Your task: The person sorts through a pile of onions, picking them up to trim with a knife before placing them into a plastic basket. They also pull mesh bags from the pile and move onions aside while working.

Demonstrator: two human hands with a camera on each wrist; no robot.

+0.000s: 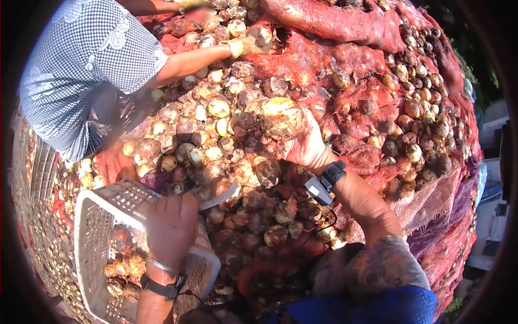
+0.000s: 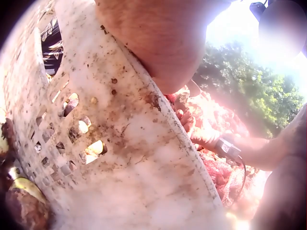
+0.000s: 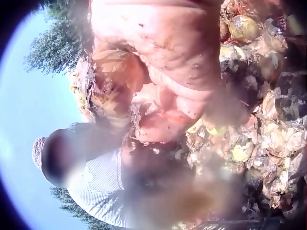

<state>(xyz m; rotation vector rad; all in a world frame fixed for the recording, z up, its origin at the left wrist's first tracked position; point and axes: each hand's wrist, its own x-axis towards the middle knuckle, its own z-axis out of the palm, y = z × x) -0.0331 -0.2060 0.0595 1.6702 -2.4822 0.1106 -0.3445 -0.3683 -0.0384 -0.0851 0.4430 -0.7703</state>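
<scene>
My left hand [image 1: 174, 227] is a fist over the rim of a white plastic crate [image 1: 89, 243]. From it sticks a knife with a curved pale blade [image 1: 218, 197], its handle hidden in the fingers. Further up and to the right, my right hand [image 1: 307, 143] grips a large onion [image 1: 281, 117] with loose, flaking skin. In the right wrist view the same onion [image 3: 112, 81] sits against the palm, and the fingers are partly hidden. Dirty slotted plastic of the crate [image 2: 120, 143] fills much of the left wrist view, with the left hand [image 2: 163, 38] above its edge.
A heap of loose onions [image 1: 275, 236] lies under and around both hands. Several onions [image 1: 127, 267] are inside the crate. Red mesh sacks [image 1: 334, 24] cover the upper right of the heap. Another person [image 1: 102, 59] bends over it at upper left, with gloved hands [image 1: 243, 47] on the onions.
</scene>
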